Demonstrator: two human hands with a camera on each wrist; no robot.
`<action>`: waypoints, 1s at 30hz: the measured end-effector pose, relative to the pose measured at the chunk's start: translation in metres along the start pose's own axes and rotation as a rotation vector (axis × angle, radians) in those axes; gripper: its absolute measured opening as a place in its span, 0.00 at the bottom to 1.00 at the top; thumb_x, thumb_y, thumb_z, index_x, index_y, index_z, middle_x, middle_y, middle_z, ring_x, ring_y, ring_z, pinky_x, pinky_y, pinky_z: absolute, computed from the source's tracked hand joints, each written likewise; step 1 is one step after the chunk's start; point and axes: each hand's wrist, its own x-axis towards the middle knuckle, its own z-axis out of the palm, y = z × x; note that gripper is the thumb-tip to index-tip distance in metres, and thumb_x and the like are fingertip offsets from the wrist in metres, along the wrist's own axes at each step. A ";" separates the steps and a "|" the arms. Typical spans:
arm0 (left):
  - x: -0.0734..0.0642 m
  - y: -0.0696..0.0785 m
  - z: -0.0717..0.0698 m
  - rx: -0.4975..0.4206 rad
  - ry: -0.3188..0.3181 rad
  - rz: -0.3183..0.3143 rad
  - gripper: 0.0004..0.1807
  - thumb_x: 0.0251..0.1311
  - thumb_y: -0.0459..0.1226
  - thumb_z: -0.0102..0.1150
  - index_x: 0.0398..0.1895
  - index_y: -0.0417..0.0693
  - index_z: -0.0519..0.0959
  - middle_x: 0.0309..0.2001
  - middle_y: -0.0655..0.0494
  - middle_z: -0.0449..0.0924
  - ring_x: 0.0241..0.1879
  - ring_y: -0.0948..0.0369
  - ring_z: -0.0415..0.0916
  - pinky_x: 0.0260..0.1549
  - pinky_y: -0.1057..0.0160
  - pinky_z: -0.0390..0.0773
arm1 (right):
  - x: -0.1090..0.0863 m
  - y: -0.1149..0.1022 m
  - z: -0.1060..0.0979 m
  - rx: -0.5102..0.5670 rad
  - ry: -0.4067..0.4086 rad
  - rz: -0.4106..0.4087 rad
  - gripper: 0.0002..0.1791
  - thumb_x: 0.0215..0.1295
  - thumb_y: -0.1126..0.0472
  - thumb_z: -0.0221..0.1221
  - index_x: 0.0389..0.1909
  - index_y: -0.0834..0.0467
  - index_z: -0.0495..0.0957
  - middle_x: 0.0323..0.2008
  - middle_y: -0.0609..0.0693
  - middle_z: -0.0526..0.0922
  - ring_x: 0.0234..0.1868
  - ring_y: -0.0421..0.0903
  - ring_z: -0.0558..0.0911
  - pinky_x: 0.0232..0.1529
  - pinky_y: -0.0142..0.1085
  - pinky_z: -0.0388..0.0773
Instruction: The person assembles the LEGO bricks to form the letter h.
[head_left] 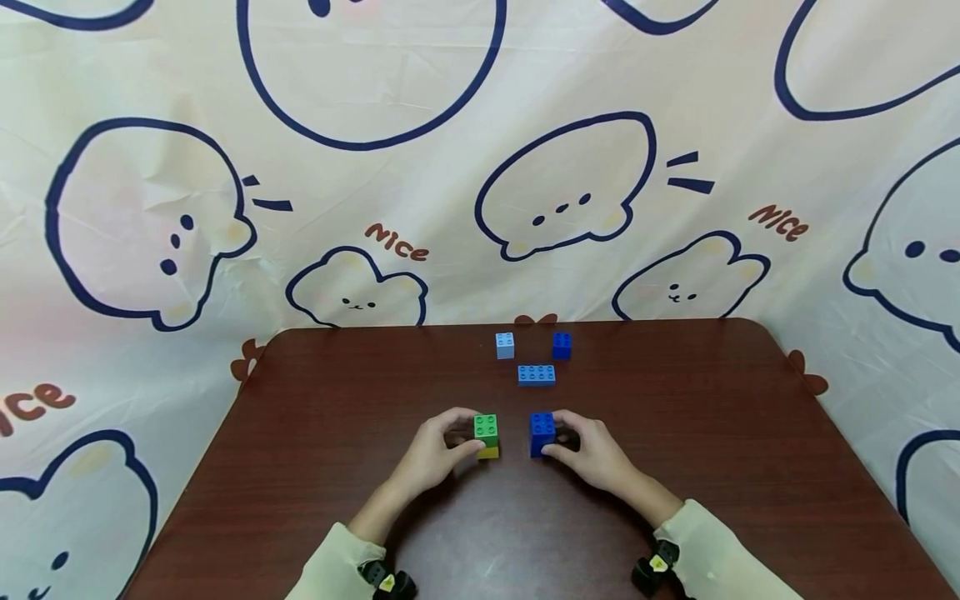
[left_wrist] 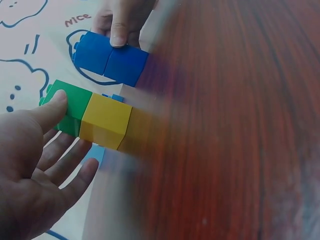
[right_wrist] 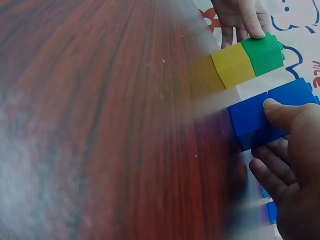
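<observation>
My left hand (head_left: 435, 450) pinches a two-brick stack by its side, a green brick (head_left: 486, 429) on top of a yellow brick (left_wrist: 106, 120). The thumb lies on the green brick in the left wrist view. Across a small gap, my right hand (head_left: 595, 454) pinches a stack of two dark blue bricks (head_left: 542, 435). In the right wrist view its thumb presses near the seam between the lower blue brick (right_wrist: 250, 116) and the upper one. Both stacks stand upright with studs up, side by side at the middle of the table.
Farther back on the brown table (head_left: 337, 392) lie a long light blue brick (head_left: 536, 376), a small light blue brick (head_left: 505, 346) and a small dark blue brick (head_left: 562, 346). A cartoon-printed cloth (head_left: 442, 183) hangs behind the table's back edge.
</observation>
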 end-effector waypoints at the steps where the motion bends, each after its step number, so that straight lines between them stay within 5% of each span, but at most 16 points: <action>1: 0.000 0.001 0.001 0.002 -0.003 0.000 0.18 0.61 0.31 0.70 0.54 0.44 0.81 0.46 0.51 0.85 0.45 0.52 0.84 0.42 0.59 0.83 | 0.000 0.000 0.000 -0.005 -0.003 -0.002 0.21 0.64 0.62 0.70 0.56 0.60 0.78 0.48 0.52 0.86 0.45 0.46 0.86 0.45 0.37 0.84; 30: 0.012 0.015 0.030 -0.013 -0.055 0.025 0.17 0.63 0.33 0.70 0.54 0.44 0.80 0.49 0.50 0.84 0.48 0.50 0.84 0.43 0.60 0.83 | -0.007 0.003 -0.009 -0.053 -0.001 -0.023 0.22 0.64 0.62 0.70 0.57 0.60 0.78 0.47 0.52 0.86 0.45 0.46 0.86 0.45 0.40 0.84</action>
